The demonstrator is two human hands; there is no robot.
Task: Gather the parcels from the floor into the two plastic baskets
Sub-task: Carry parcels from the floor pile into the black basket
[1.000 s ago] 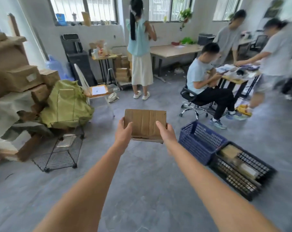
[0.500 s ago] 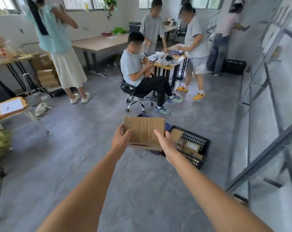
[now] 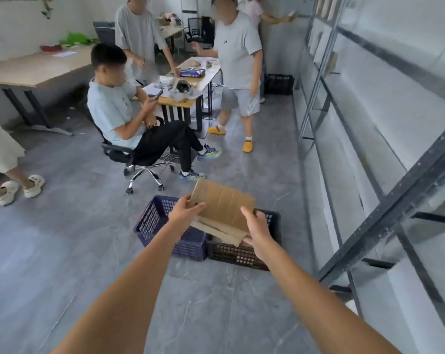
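I hold a flat brown cardboard parcel (image 3: 222, 209) between both hands, tilted, above the two baskets. My left hand (image 3: 184, 213) grips its left edge with the thumb on top. My right hand (image 3: 257, 232) grips its right near corner. Below it on the floor stand a blue plastic basket (image 3: 155, 221) on the left and a black plastic basket (image 3: 236, 254) on the right, side by side and touching. The parcel hangs mostly over the black basket and hides its contents.
A person sits on a wheeled office chair (image 3: 139, 162) just beyond the baskets. Two people stand at a small table (image 3: 188, 80) behind. Metal shelving (image 3: 369, 175) runs along the right wall. Another black crate (image 3: 279, 84) stands far back. Someone's feet (image 3: 19, 189) are at left.
My view turned right and I came closer to the baskets. The parcel, held level before, now tilts down over the black basket.
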